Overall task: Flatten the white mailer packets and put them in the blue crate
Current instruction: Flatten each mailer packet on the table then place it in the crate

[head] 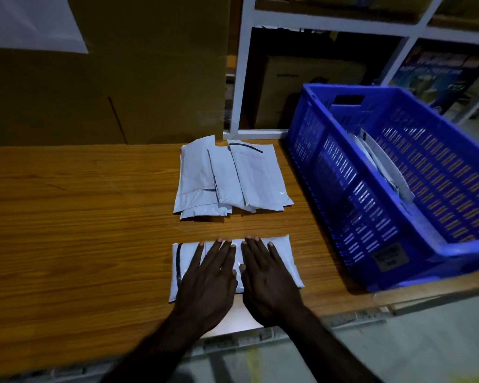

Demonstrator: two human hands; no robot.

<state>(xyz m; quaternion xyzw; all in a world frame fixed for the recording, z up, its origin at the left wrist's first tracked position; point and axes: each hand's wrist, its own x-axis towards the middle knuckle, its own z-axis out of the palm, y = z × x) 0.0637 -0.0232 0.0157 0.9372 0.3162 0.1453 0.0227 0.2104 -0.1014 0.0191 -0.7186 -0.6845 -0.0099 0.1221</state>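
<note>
Pressing flat: left hand [205, 275] and right hand [268, 275], palms down, fingers spread, side by side on one white mailer packet [281, 255] at lower centre of tabletop [67, 217] | pile of about four packets [233, 175] at centre | one blue crate [398, 189] at right, packets inside [382, 164] | cardboard box [122, 78] upper left.
</note>
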